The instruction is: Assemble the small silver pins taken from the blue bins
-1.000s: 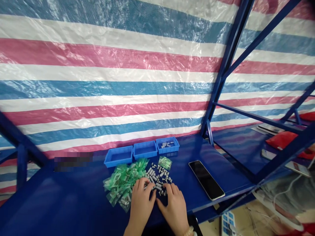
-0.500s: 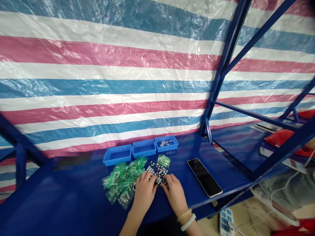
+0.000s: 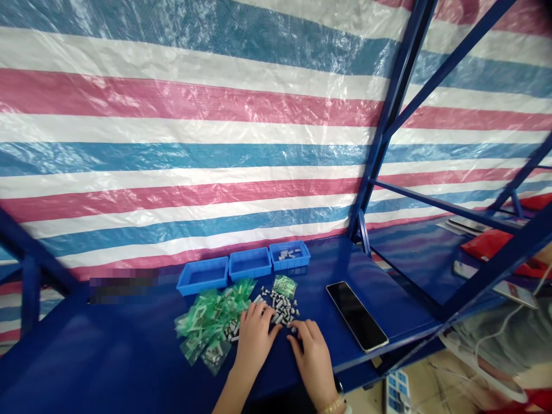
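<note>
My left hand (image 3: 255, 333) lies on the near left side of a loose pile of small silver and black metal pieces (image 3: 283, 310), several of them shaped like short screws. Its fingers are spread and its thumb stands apart from them. To the right of the pile is my right hand (image 3: 314, 356), thumb and forefinger curled towards each other around a small screw (image 3: 294, 330) at their tips. Left of my left hand is a heap of green-tinted clear plastic bags (image 3: 215, 316) with small parts inside. One more such bag (image 3: 284, 286) lies at the pile's far side.
Three blue trays stand behind: a left tray (image 3: 202, 290), a middle tray (image 3: 250, 275) and a right tray (image 3: 290, 265) holding several grey pieces. A phone (image 3: 357, 316) lies on the blue table (image 3: 142, 345) at right. Blue frame posts (image 3: 382, 135) rise before striped sheeting (image 3: 194, 126).
My right hand has drawn away from the pile, right and towards me, uncovering more of the pieces. My left hand stays almost in place. The view has shifted slightly.
</note>
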`<action>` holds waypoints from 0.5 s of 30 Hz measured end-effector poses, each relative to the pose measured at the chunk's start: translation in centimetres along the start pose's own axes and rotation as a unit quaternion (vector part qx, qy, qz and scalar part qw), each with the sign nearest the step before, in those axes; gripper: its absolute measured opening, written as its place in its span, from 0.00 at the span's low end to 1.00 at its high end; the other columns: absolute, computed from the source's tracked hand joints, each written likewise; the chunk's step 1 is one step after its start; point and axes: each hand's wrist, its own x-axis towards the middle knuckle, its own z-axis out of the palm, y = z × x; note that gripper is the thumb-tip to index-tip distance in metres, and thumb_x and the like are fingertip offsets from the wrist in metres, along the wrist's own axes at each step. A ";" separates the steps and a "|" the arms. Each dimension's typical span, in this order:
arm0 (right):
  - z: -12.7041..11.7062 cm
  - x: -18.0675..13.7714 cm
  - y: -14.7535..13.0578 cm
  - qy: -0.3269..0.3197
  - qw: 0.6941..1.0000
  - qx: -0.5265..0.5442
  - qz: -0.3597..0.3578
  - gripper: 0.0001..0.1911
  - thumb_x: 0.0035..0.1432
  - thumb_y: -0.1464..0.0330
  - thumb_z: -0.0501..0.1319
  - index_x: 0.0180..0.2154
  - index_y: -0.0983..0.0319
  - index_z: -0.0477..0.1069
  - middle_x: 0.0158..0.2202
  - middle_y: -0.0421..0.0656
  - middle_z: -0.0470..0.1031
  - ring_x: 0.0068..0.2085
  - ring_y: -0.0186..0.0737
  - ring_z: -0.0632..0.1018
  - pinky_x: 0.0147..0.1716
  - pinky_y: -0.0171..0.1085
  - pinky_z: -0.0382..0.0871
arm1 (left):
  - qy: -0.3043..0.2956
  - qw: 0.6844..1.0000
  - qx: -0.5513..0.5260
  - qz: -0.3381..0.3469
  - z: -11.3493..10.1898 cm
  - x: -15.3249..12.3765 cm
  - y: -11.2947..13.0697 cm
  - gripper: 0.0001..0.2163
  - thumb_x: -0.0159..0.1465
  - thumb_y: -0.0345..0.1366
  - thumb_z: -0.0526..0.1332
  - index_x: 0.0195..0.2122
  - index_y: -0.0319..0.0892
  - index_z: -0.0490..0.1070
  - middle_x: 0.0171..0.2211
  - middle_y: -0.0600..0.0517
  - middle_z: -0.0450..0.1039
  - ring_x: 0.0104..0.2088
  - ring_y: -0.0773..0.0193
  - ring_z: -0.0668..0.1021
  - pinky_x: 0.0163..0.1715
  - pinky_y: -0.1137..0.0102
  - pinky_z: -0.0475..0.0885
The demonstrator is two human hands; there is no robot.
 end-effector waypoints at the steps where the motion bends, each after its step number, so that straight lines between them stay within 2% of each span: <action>1: 0.0 -0.3 -0.1 -0.007 1.000 0.001 0.001 0.11 0.64 0.76 0.57 0.45 0.57 0.68 0.38 0.46 0.74 0.38 0.51 0.76 0.40 0.49 0.73 | -0.001 1.000 -0.001 -0.002 0.0 0.1 0.0 0.04 0.61 0.31 0.63 0.36 0.45 0.74 0.40 0.49 0.75 0.46 0.49 0.75 0.42 0.58 0.69; 4: 0.1 -0.5 -0.7 -0.030 0.999 -0.005 -0.013 0.12 0.64 0.77 0.55 0.44 0.57 0.69 0.36 0.45 0.75 0.37 0.51 0.76 0.38 0.47 0.72 | -0.007 1.000 -0.004 -0.007 0.0 0.3 0.1 0.04 0.60 0.28 0.60 0.34 0.44 0.72 0.39 0.49 0.75 0.44 0.51 0.76 0.41 0.60 0.68; 7: -0.1 0.0 -1.2 -0.039 0.999 -0.008 -0.031 0.15 0.62 0.80 0.54 0.44 0.57 0.69 0.38 0.45 0.76 0.40 0.51 0.76 0.43 0.49 0.71 | -0.016 1.000 -0.007 -0.010 -0.3 0.3 0.2 0.06 0.60 0.26 0.58 0.32 0.44 0.71 0.36 0.51 0.75 0.42 0.52 0.76 0.40 0.61 0.67; 12: -0.5 1.2 -1.5 -0.047 0.998 0.007 -0.037 0.19 0.60 0.82 0.54 0.46 0.57 0.70 0.43 0.46 0.76 0.43 0.51 0.75 0.45 0.48 0.70 | -0.027 0.999 -0.009 -0.023 -1.1 0.3 -0.1 0.10 0.58 0.24 0.61 0.39 0.45 0.72 0.40 0.50 0.78 0.45 0.50 0.76 0.41 0.61 0.67; 15: -0.5 1.3 -1.4 -0.048 0.998 0.013 -0.041 0.18 0.60 0.83 0.53 0.46 0.58 0.70 0.45 0.47 0.75 0.44 0.51 0.74 0.44 0.48 0.70 | -0.035 0.999 -0.010 -0.025 -1.5 0.4 -0.3 0.10 0.58 0.24 0.61 0.39 0.45 0.72 0.38 0.50 0.79 0.45 0.49 0.76 0.40 0.61 0.66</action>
